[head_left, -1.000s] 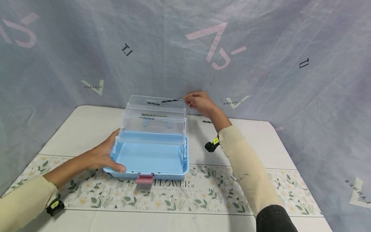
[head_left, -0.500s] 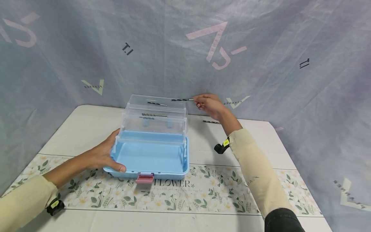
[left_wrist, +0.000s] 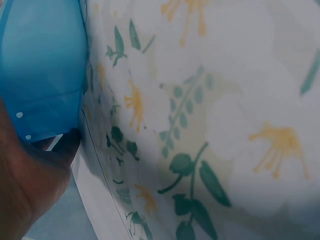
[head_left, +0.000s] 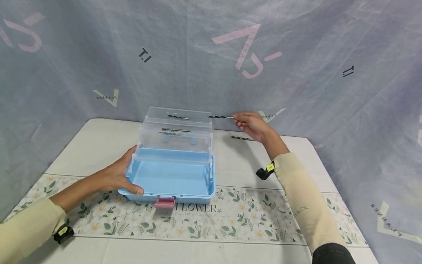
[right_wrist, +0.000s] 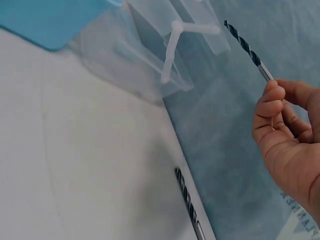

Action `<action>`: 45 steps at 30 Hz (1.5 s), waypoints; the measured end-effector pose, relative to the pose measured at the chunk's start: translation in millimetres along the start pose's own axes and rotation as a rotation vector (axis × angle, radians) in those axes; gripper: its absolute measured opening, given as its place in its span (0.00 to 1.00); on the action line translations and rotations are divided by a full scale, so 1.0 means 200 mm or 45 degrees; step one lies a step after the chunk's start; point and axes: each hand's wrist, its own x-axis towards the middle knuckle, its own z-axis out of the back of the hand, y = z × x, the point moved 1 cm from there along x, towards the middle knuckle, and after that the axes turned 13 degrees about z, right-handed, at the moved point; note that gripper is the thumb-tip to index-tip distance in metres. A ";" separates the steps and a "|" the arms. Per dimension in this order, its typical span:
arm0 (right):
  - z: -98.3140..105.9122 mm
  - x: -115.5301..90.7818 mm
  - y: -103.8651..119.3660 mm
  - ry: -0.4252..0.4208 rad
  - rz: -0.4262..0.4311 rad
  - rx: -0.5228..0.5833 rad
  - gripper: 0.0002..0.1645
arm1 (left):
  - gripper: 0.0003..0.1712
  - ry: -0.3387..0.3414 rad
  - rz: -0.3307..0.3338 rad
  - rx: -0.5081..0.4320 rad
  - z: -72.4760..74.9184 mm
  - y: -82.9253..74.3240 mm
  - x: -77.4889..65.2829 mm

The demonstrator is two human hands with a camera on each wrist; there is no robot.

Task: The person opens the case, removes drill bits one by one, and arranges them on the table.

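Partway, from my end. Using the blue box (head_left: pixel 169 179) as landmark: right hand (head_left: pixel 252 124) is up past its back right, thumb and fingers pinching the plain shank of a spiral drill bit (head_left: pixel 220 117). Bit sticks out leftward, tip just beside the box's stepped clear trays (head_left: pixel 201 137); I can't tell if it touches.

Left hand (head_left: pixel 123 178) grips the box's left end, thumb over the front rim, so I'd log it as steadying.

Count I get: one dark bit (head_left: pixel 179 117) in the box's top tray; a brassy bit (head_left: pixel 176 130) one tier lower, with a fainter bit (head_left: pixel 171 134) just below it, maybe a reflection. Second loose bit (head_left: pixel 243 138) lies on the table (head_left: pixel 227 165), right of the box's back corner.

So, as I judge it, bits are split between trays and outside, job unfinished: the pinched one isn't placed yet, and the trays aren't closed up.
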 end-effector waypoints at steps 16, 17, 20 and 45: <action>0.27 -0.14 -0.12 -0.058 -0.118 0.007 0.23 | 0.97 0.003 0.079 0.052 -0.02 -0.01 0.00; 0.28 -0.15 -0.13 -0.060 -0.131 -0.004 0.24 | 0.97 0.002 0.079 0.050 -0.02 0.00 0.00; 0.32 -0.16 -0.17 -0.079 -0.169 -0.025 0.25 | 0.97 0.003 0.085 0.046 -0.02 0.00 0.00; 0.48 -0.25 -0.36 -0.083 -0.373 -0.313 0.30 | 0.97 -0.002 0.105 0.064 -0.03 -0.01 0.01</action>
